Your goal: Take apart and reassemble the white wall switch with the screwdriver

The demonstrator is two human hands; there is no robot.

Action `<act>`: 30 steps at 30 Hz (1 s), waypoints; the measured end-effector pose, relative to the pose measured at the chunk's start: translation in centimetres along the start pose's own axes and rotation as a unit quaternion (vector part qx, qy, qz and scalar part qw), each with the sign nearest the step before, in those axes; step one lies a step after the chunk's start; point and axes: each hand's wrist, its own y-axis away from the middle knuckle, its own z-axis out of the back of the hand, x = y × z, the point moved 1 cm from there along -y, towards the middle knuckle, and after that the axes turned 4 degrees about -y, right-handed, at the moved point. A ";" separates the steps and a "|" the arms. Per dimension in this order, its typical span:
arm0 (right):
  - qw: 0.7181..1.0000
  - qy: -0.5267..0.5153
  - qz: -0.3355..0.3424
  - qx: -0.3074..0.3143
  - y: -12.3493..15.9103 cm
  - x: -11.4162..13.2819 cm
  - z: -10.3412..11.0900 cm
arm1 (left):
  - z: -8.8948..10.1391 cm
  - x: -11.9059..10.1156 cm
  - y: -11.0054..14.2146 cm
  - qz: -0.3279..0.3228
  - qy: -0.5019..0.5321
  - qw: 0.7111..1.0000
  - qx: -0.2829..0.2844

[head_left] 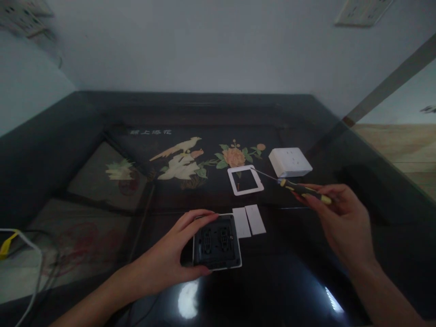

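My left hand (pixel 177 254) grips a square wall switch (pixel 218 243) by its top and bottom edges, its black inner face turned up. In my right hand (pixel 340 218) is a screwdriver (pixel 299 188) with a black and yellow handle, its thin shaft pointing left. The tip appears over the right edge of a white square frame (pixel 233 181); whether it touches cannot be made out. A small screw (pixel 238 186) lies inside that frame. Two white switch covers (pixel 241 222) rest side by side just right of the wall switch.
A white socket box (pixel 291 162) stands behind the screwdriver. The glossy dark tabletop (pixel 289 268) bears a bird and flower picture (pixel 184 159). A white cable (pixel 40 268) runs along the left edge. Wall sockets (pixel 363 11) are at the upper right.
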 end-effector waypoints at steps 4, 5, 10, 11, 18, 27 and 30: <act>0.986 0.143 0.078 -0.016 0.4 -1.1 0.3 | 0.4 0.0 -0.1 -0.006 -0.018 1.000 0.023; 0.980 0.172 0.095 -0.009 0.4 -1.3 0.4 | 0.4 0.0 -0.1 -0.006 -0.021 0.999 0.026; 0.926 0.342 0.149 0.058 0.1 -2.3 0.5 | 0.4 0.5 -0.1 -0.024 -0.020 0.999 0.009; 0.917 0.363 0.152 0.069 0.1 -2.4 0.3 | 0.3 0.6 -0.1 -0.028 -0.019 0.999 -0.005; 0.882 0.424 0.152 0.139 0.8 -2.8 -1.2 | 0.4 1.0 -0.6 -0.039 -0.030 0.992 -0.117; 0.855 0.468 0.176 0.141 0.6 -1.3 -0.5 | 0.1 1.0 -0.7 -0.049 -0.036 0.990 -0.126; 0.860 0.450 0.202 0.129 0.3 0.4 -1.3 | -0.1 0.9 -0.5 -0.052 -0.036 0.991 -0.116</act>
